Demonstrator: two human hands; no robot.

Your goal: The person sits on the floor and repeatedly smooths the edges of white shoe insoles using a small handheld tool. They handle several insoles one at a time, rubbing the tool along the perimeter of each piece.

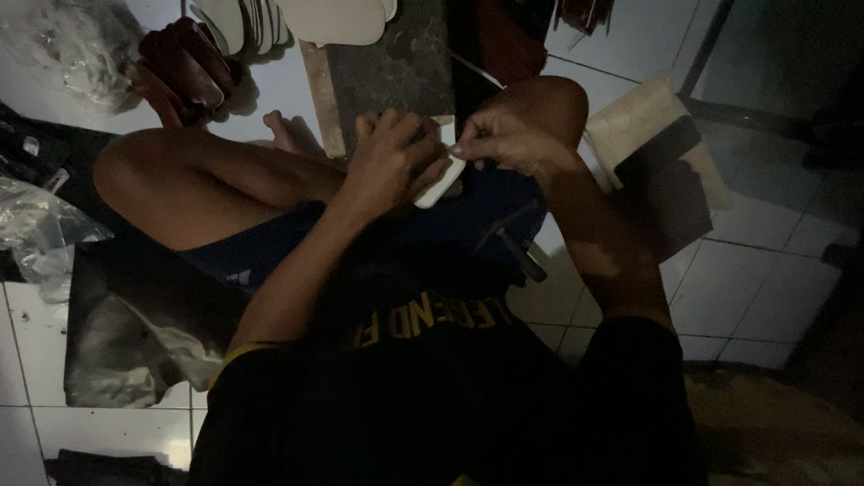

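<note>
The person sits on the tiled floor with knees up, so both hands meet over the lap. The left hand is curled shut around a small white flat piece, holding it steady in the middle of the scene. The right hand pinches its far end with closed fingertips. A wooden board lies just beyond, near a stack of pale soles.

left hand gripping white flat piece, right hand pinching its end, above lap, dim tiled floor
</note>
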